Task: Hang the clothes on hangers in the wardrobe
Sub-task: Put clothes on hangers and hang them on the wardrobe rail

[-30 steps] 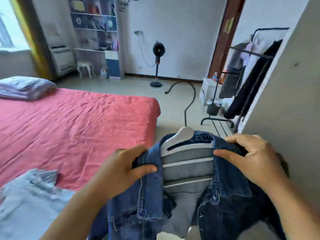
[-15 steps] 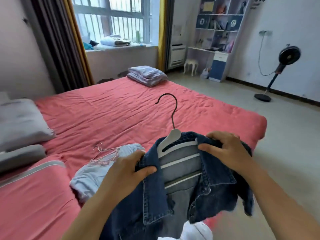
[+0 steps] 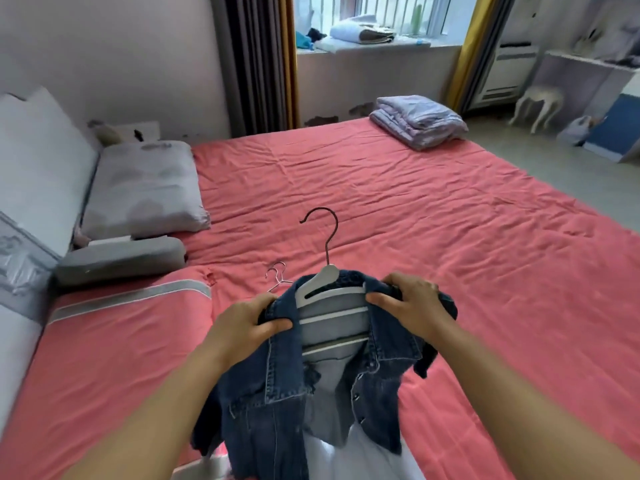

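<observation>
Bedroom, head view: red bed (image 3: 415, 209) fills most of the frame, grey pillows (image 3: 145, 188) at the left by the wall, a folded lilac blanket (image 3: 419, 121) on the far corner, and a window sill (image 3: 363, 46) with folded items behind. White stool (image 3: 538, 105) and shelf unit at far right.

I see both hands held out over the bed, low centre. Left hand (image 3: 242, 329) grips the left collar edge of the denim jacket (image 3: 277, 386), fingers curled over the fabric, thumb pressed on top. Right hand (image 3: 410, 306) grips the right collar and shoulder, fingers clamped on the denim, thumb pointing inward.

Jacket sits on a white hanger (image 3: 329, 285) with several horizontal bars, its dark metal hook (image 3: 327, 233) pointing up and away from me. Jacket front hangs open, with a pale grey garment showing inside it. Jacket and hanger are held above the bed, not resting on it.

Spare wire hangers (image 3: 278, 277) lie on the bed just beyond my left hand, partly hidden by the jacket.
</observation>
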`<move>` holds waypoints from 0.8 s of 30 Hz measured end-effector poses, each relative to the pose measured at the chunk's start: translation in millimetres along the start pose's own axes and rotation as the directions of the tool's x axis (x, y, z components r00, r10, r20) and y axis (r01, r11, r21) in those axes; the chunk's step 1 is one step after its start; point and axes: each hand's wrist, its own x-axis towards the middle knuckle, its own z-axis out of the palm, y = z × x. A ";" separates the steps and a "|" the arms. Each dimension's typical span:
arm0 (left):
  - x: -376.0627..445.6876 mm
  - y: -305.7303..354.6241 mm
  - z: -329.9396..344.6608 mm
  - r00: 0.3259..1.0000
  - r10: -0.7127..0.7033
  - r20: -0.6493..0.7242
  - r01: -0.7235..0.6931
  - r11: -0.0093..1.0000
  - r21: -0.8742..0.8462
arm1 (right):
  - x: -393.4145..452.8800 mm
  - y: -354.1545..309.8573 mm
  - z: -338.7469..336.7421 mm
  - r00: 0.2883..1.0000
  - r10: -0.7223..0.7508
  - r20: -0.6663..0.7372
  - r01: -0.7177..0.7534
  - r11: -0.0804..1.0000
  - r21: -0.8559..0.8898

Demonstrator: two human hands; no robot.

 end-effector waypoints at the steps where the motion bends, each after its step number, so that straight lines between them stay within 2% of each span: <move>1: 14.5 -6.3 1.4 0.999 -0.037 -0.016 0.037 0.999 0.014 | 20.3 6.8 11.0 1.000 -0.015 0.016 0.015 1.000 -0.003; 6: 92.0 -47.3 17.5 0.965 -0.230 -0.126 0.249 0.956 0.156 | 121.2 44.3 69.1 0.995 -0.064 0.075 0.063 0.998 0.015; 14: 193.0 -120.1 56.9 0.889 -0.382 -0.251 0.450 0.828 0.335 | 246.4 98.5 175.5 0.993 -0.055 0.101 0.051 0.998 0.043; 17: 212.8 -145.8 71.9 0.884 -0.421 -0.204 0.468 0.809 0.357 | 273.8 121.0 209.4 0.988 0.005 0.157 -0.007 1.000 0.014; 21: 227.0 -171.7 100.1 0.876 -0.465 -0.124 0.476 0.798 0.370 | 294.2 156.1 245.2 0.967 0.066 0.245 -0.090 0.992 0.085; 24: 230.2 -186.0 122.7 0.868 -0.489 -0.083 0.482 0.790 0.380 | 288.0 179.5 268.6 0.958 0.039 0.285 -0.033 0.999 -0.026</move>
